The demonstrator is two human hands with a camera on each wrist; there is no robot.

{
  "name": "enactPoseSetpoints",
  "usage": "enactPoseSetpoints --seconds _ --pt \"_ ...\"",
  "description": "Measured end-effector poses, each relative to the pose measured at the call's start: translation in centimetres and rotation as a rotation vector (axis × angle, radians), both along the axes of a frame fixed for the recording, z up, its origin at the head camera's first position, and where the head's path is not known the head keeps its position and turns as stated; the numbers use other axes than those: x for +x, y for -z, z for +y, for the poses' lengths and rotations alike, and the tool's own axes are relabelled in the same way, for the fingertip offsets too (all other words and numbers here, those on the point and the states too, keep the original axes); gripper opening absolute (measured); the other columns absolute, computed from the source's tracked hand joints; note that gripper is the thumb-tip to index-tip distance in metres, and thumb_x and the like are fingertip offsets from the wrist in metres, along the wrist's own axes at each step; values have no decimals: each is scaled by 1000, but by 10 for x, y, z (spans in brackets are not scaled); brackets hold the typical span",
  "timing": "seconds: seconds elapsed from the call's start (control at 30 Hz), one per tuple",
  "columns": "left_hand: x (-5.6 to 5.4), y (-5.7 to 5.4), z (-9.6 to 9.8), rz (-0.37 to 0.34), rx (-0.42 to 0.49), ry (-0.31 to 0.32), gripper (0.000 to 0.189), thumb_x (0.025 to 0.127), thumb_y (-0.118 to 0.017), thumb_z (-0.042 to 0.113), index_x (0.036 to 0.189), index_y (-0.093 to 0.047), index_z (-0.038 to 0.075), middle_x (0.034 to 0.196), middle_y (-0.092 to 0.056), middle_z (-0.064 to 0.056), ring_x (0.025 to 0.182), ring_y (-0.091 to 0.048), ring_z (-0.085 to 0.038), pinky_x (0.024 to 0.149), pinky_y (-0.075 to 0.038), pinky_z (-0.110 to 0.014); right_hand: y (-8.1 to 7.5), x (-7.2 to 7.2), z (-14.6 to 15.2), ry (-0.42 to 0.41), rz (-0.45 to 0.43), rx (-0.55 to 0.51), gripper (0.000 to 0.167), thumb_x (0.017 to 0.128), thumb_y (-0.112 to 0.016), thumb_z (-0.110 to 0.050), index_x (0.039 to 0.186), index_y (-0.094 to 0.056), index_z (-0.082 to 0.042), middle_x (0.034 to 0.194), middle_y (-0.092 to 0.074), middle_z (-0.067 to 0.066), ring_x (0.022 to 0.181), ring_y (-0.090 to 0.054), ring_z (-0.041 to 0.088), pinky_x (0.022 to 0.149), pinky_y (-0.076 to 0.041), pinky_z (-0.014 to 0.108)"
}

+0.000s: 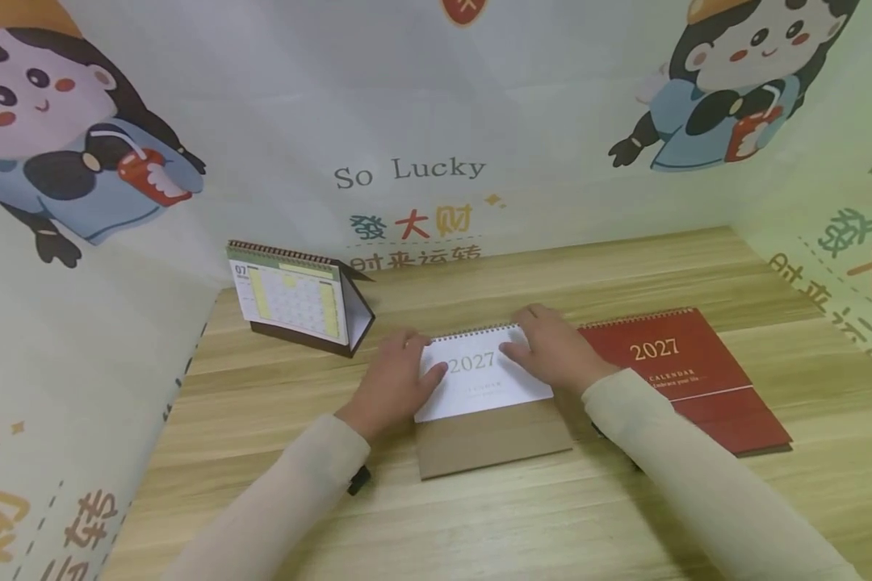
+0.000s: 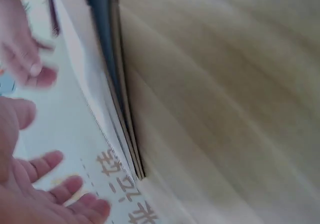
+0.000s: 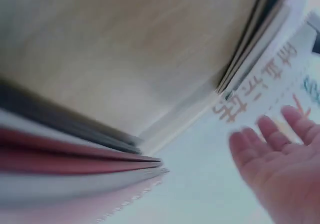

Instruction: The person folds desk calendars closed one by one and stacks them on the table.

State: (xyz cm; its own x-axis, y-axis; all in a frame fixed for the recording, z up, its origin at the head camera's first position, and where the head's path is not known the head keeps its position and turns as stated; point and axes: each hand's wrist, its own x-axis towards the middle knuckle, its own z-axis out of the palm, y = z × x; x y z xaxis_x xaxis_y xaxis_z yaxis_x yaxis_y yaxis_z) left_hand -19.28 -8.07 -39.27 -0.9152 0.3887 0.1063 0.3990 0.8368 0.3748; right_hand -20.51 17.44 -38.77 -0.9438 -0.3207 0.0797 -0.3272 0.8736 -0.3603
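Note:
A white 2027 desk calendar [image 1: 472, 387] with a brown base lies folded down on the table, its spiral binding along the far edge. Over its left side is my left hand [image 1: 396, 379], thumb toward the cover. My right hand [image 1: 555, 347] is over its far right corner, thumb also pointing inward. In the left wrist view, the left hand [image 2: 35, 184] has loosely spread fingers, apart from the calendar's edge [image 2: 85, 58]. The right wrist view shows the right hand [image 3: 280, 169] with extended fingers and nothing gripped.
Right of the white calendar lies a red 2027 calendar [image 1: 698, 363], partly behind my right forearm. At the back left a desk calendar [image 1: 291, 298] stands propped up, showing a month page. Printed cloth walls [image 1: 276, 105] surround the wooden table [image 1: 276, 411].

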Motion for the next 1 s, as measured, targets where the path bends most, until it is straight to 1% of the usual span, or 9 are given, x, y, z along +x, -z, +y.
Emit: enactPoseSetpoints --seconds 0.07,0.13,0.23,0.3,0.37,0.5,0.6,0.73,1.0 --pt "0 2 5 16 -85 82 57 100 -57 37 141 -49 -2 147 -39 -26 139 -33 -41 113 -29 -51 4 -3 -6 -72 24 49 65 97 -62 -38 142 -46 5 146 -44 25 136 -39 40 112 -32 52" --pt "0 6 9 23 -193 151 64 102 -53 42 148 -41 -2 154 -28 -29 145 -21 -44 115 -24 -54 9 -5 -13 -139 41 134 73 98 -58 -45 147 -39 7 151 -37 26 141 -31 41 115 -26 51" --pt "2 11 10 -42 -303 203 71 103 -46 48 154 -31 0 159 -14 -30 147 -8 -47 114 -21 -59 17 -6 -20 -186 -9 253 85 100 -47 -56 152 -26 7 158 -22 27 147 -17 41 117 -20 53" --pt "4 13 10 -93 -344 213 72 104 -41 50 156 -26 3 161 -9 -28 147 -5 -47 115 -18 -60 19 -5 -23 -195 -77 325 91 99 -40 -63 155 -17 6 161 -11 26 148 -8 41 117 -17 55" --pt "5 15 9 -139 -363 213 71 105 -37 51 158 -23 6 162 -6 -26 147 -3 -45 116 -16 -59 19 -3 -23 -191 -150 354 94 99 -36 -65 156 -10 4 162 -3 26 149 -1 40 117 -15 57" --pt "7 14 8 -156 -400 224 71 105 -30 53 159 -19 7 162 -4 -24 148 -2 -42 116 -16 -58 17 -1 -22 -192 -233 356 95 99 -34 -66 156 -3 4 162 6 26 148 8 39 117 -13 58" --pt "9 12 9 -169 -411 227 72 105 -28 54 159 -18 7 162 -2 -24 148 0 -42 116 -17 -57 17 -2 -23 -193 -255 349 94 100 -32 -65 156 -1 3 162 8 25 148 10 38 117 -11 57" --pt "9 11 10 -217 -416 224 72 105 -27 54 159 -14 8 162 2 -24 148 4 -42 117 -15 -57 21 -3 -23 -189 -264 350 95 99 -31 -67 157 0 2 162 10 24 148 12 37 117 -10 56" --pt "3 18 12 -268 -461 194 73 104 -22 58 160 -5 15 163 12 -18 148 12 -37 118 -10 -54 27 -4 -22 -183 -243 322 96 98 -31 -69 157 -2 1 162 9 24 148 12 37 117 -11 58"
